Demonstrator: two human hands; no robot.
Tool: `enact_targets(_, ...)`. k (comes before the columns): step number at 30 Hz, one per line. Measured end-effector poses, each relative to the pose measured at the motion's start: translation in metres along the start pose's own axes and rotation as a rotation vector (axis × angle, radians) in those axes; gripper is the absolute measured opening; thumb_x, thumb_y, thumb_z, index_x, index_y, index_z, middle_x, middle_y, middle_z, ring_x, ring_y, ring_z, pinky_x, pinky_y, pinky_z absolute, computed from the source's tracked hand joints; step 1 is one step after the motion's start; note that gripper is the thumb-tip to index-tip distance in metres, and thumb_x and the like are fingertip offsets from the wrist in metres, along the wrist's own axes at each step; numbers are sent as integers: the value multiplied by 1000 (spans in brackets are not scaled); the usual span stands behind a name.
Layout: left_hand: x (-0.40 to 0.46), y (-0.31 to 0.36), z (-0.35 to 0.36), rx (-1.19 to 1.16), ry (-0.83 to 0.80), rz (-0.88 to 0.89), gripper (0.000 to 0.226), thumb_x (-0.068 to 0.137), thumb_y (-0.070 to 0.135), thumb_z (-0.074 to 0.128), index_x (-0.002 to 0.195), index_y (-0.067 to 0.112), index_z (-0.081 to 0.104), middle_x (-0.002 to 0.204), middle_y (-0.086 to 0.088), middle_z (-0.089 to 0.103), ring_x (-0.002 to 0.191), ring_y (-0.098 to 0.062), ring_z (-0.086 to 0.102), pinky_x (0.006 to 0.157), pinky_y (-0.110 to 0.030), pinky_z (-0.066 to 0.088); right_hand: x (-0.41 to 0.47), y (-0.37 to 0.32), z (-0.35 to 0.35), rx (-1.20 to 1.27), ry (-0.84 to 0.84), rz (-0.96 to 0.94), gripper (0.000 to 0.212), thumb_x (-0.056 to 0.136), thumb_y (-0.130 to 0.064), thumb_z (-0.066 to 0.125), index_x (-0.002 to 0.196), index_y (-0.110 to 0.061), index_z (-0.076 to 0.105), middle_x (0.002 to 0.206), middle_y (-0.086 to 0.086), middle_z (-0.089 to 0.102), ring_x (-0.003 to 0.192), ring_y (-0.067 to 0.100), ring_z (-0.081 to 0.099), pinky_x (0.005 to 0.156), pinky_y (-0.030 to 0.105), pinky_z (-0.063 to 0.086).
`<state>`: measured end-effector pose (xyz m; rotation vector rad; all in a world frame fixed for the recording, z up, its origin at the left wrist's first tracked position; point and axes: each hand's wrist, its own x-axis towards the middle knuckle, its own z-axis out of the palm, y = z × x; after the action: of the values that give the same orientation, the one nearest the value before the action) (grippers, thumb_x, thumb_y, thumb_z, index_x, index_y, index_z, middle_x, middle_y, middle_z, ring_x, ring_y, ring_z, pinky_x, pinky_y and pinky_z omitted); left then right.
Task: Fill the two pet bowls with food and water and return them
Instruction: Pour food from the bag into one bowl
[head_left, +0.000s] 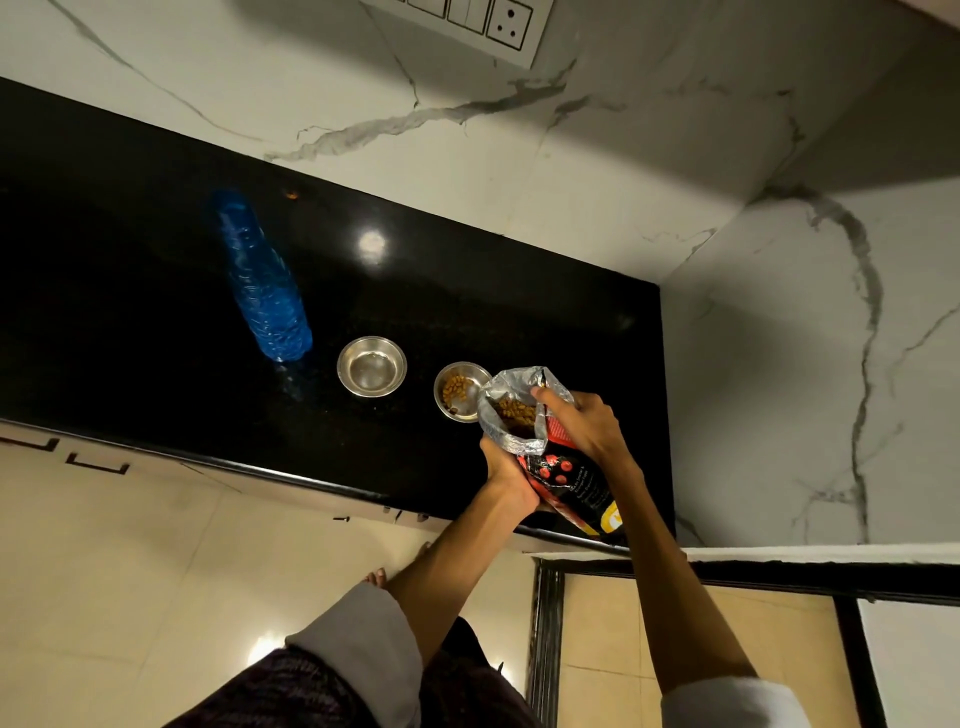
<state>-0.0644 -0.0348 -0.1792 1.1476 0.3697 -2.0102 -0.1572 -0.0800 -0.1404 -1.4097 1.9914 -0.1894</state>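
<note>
Two steel pet bowls stand on the black countertop (156, 322). The left bowl (371, 366) holds no kibble. The right bowl (460, 391) has brown kibble on its bottom. A black and red pet food bag (558, 467) with a silver lining is tilted, its open mouth over the right bowl's rim, kibble showing inside. My left hand (506, 475) grips the bag from below on its left side. My right hand (584, 421) grips its upper right side, thumb at the mouth. A blue water bottle (260, 280) stands to the left of the bowls.
A marble wall runs behind the counter and meets a side wall at the right corner. A switch and socket plate (467, 21) is mounted high on the back wall. Beige floor tiles and my bare foot (376, 577) lie below the counter edge.
</note>
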Motion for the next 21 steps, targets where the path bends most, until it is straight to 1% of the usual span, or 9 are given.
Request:
enact_targets(3,-1,0,2,-5,-1,11,93,95,78,14,126,11,72,122,-22,71,114,-42,64,100,-59,49,1,-1,-1,6,3,-8,107,62,-95,40,133,-20,66,128,13,70,115,34,65,105,54,51)
enact_targets(5,-1,0,2,2,-7,17,93,94,78,14,126,12,72,124,-22,71,116,-43,64,100,-60,48,2,-1,0,3,5,-8,108,61,-95,38,132,-20,67,128,12,70,115,34,66,105,54,51)
enact_targets(7,-2,1,4,3,-6,24,93,95,77,14,128,12,71,126,-22,70,118,-43,63,105,-61,46,5,-1,0,-3,4,-1,102,66,-93,40,133,-20,66,127,12,70,114,33,65,105,54,51)
enact_targets(10,-3,2,5,-9,7,24,93,96,76,13,131,11,69,129,-23,68,121,-43,61,108,-60,45,8,2,1,-9,6,-5,85,79,-85,48,129,-20,68,123,11,71,110,31,67,103,53,52)
enact_targets(13,-3,2,7,-47,2,28,91,97,75,15,134,10,67,133,-24,66,125,-44,59,113,-62,40,11,3,1,-10,16,5,83,79,-85,48,126,-20,69,119,9,71,107,29,66,102,50,52)
enact_targets(17,-3,2,9,-36,-10,17,93,96,77,14,131,10,68,127,-25,67,112,-43,62,108,-63,42,14,4,2,-10,21,7,70,88,-78,55,120,-17,71,114,10,72,100,27,66,99,47,53)
enact_targets(20,-3,2,9,-43,-18,20,91,97,76,14,132,11,67,128,-24,67,116,-43,61,108,-62,42,15,5,2,-15,31,-13,66,90,-75,56,118,-17,72,110,7,72,100,27,66,101,46,52)
enact_targets(21,-3,2,9,-41,-17,26,90,98,75,13,132,11,67,127,-24,67,114,-42,62,106,-61,44,15,5,2,-18,30,-17,65,90,-75,55,117,-19,72,108,6,71,101,26,65,101,44,51)
